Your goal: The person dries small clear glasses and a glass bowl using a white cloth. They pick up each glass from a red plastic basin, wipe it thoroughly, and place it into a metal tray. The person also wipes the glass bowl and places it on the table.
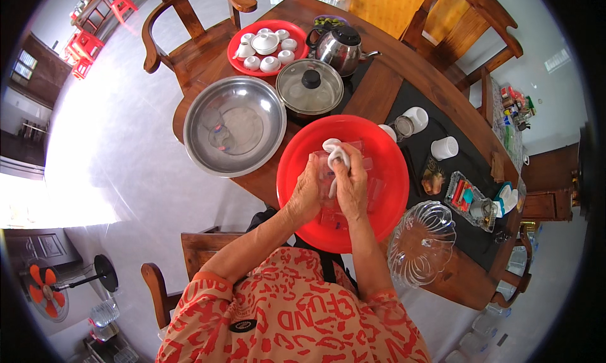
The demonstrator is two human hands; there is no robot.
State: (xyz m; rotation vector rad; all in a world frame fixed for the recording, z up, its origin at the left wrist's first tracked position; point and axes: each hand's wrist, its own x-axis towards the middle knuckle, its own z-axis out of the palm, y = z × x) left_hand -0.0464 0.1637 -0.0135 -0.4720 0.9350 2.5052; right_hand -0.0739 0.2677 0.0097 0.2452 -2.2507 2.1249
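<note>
Both my hands are over a large red plastic basin (391, 154) at the table's near edge. Several clear glasses (376, 189) lie in the basin. With my left hand (305, 192), closed, I steady what looks like a clear glass (324, 166); its outline is faint. My right hand (351, 187) grips a bunched white cloth (334, 147), pressed against that glass. Part of the cloth hangs down between the hands. The fingers hide some of the glass.
Left of the basin sits a wide steel bowl (205, 148). Behind are a lidded pot (297, 95), a steel kettle (341, 53) and a red tray (237, 66) with a white tea set. A scalloped glass bowl (420, 249) stands right, near white cups (444, 148).
</note>
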